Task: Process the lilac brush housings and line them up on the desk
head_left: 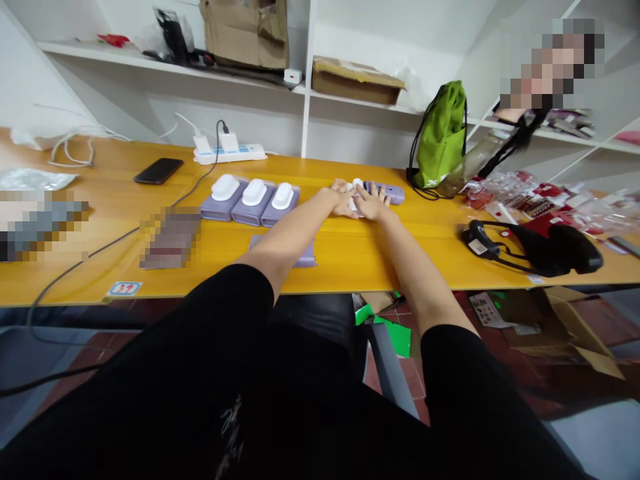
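At the back of the table, my left hand (344,200) is curled against a small white object (356,184), whose shape is mostly hidden by fingers. My right hand (372,201) lies over the same object from the other side, its fingers spread. Right beside it is a purple case (394,194), partly covered by those fingers. To the left, three purple boxes stand in a row, each with a white rounded piece on top: the left piece (225,187), the middle piece (254,192) and the right piece (283,196). Another purple box (306,256) is partly hidden under my left forearm.
A power strip (230,154) with plugged chargers and a phone (159,171) lie back left; a dark cable crosses the table. At right are a green drawstring bag (442,137), a clear bottle (475,160), plastic-wrapped red items (535,197) and a black strapped headset (537,247).
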The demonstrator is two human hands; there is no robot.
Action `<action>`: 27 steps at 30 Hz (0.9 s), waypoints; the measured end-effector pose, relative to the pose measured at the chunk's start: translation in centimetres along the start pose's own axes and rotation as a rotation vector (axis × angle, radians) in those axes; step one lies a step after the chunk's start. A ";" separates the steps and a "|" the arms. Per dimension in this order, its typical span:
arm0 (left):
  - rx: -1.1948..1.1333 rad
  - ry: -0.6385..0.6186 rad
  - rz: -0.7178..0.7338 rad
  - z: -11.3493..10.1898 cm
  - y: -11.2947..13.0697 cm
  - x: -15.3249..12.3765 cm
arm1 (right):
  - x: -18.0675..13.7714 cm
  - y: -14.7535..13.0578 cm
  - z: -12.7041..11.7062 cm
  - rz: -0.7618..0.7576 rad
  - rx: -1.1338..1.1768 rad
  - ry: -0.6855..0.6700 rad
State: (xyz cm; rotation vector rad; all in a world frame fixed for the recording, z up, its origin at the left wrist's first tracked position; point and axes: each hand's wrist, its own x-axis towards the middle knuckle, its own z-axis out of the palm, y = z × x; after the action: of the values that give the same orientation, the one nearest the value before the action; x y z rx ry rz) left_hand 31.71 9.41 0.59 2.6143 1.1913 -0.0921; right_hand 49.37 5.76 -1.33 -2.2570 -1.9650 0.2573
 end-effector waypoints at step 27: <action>-0.549 0.412 0.227 -2.2 -5.1 -31.3 | -15.4 -5.0 0.5 -0.731 0.592 -0.037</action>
State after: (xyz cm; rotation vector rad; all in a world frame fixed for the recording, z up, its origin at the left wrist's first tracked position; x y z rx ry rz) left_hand 7.12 -9.70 6.83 2.2958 0.8539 0.7396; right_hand 42.39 -8.83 -0.16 -1.1102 -2.1904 0.6696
